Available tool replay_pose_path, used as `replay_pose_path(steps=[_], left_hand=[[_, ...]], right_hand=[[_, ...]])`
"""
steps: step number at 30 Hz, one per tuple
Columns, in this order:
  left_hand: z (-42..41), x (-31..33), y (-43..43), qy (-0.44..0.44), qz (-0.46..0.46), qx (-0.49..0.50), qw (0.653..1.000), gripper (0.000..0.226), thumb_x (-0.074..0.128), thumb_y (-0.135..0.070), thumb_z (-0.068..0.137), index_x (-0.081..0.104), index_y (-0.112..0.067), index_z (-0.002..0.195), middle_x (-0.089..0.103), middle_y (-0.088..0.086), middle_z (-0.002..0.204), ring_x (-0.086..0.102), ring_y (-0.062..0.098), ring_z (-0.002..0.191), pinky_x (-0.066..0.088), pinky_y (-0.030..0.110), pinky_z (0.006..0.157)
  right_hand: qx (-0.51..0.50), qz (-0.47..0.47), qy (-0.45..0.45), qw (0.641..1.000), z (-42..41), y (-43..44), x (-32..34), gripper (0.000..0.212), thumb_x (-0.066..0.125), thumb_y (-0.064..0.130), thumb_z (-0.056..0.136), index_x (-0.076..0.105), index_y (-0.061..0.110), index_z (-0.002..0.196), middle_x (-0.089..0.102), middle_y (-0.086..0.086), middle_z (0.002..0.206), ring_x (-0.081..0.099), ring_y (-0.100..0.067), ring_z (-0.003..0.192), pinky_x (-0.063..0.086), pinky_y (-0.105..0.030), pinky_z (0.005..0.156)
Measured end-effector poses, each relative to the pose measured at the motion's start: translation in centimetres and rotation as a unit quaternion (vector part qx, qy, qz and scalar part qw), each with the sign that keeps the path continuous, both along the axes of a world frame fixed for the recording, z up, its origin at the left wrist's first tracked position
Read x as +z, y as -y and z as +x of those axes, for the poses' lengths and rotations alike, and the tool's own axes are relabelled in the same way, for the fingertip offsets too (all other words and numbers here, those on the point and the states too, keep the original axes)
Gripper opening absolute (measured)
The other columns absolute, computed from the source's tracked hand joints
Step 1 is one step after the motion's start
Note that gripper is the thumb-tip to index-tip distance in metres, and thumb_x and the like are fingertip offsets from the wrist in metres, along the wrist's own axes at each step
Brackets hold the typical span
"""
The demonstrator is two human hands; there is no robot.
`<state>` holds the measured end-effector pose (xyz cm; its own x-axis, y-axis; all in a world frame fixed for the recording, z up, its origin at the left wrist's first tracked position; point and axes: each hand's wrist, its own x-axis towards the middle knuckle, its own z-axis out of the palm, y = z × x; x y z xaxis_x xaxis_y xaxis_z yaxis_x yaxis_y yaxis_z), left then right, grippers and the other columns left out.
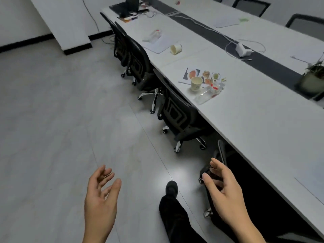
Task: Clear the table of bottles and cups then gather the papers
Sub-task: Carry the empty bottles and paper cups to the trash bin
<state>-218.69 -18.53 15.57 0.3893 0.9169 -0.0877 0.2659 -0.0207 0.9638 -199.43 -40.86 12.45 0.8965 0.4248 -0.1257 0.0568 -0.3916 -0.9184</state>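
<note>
Both hands empty, fingers spread: left hand (100, 195), right hand (226, 188), over floor beside table (263, 120). Chairs (177, 116) line edge, between grip and targets; reaching over could snag. Well ahead of right hand: papers (190, 74), upright cup (196, 83), crushed bottle (208, 92) touching. Risk: light cup tips. Farther: tipped cup (175, 48), bottle (153, 35).
</note>
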Motion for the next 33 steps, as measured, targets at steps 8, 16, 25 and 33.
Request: replay_pose_path(steps=[8,16,25,33], left_hand=[[20.1,0.0,-15.7,-0.038,0.009,-0.098,0.994,0.053,0.067,-0.006,0.089,0.049,-0.025,0.136,0.062,-0.005,0.125,0.060,0.004,0.116,0.047,0.029,0.094],[33.4,0.9,-25.6,-0.003,-0.001,-0.160,0.987,0.054,0.066,-0.008,0.090,0.048,-0.024,0.137,0.061,-0.010,0.126,0.059,0.002,0.117,0.047,0.032,0.097],[52.6,-4.2,-33.4,-0.077,-0.049,-0.425,0.901,0.062,0.069,-0.010,0.089,0.042,-0.024,0.143,0.055,-0.009,0.131,0.055,-0.003,0.117,0.047,0.022,0.092],[64.5,-7.9,-32.6,-0.159,0.002,-0.637,0.754,0.105,0.079,-0.029,0.080,0.005,-0.038,0.154,0.026,-0.015,0.146,0.040,-0.001,0.127,0.040,0.032,0.108]], right_hand=[[-0.080,-0.021,-0.037,0.996,17.2,-15.1,-1.8,0.050,0.066,0.033,0.092,0.048,0.037,0.139,0.052,0.024,0.130,0.053,0.006,0.117,0.050,-0.024,0.092],[-0.105,-0.031,-0.023,0.994,27.7,-23.5,0.2,0.049,0.064,0.036,0.093,0.047,0.037,0.140,0.051,0.021,0.133,0.055,0.003,0.118,0.046,-0.018,0.092],[-0.288,-0.111,-0.079,0.948,36.5,-29.2,-2.8,0.054,0.062,0.039,0.094,0.041,0.032,0.144,0.046,0.008,0.144,0.051,-0.005,0.118,0.048,-0.029,0.100],[-0.396,-0.123,-0.152,0.897,39.5,-30.3,-4.4,0.079,0.065,0.044,0.091,0.019,0.036,0.155,0.041,0.007,0.148,0.050,-0.010,0.125,0.047,-0.038,0.105]])
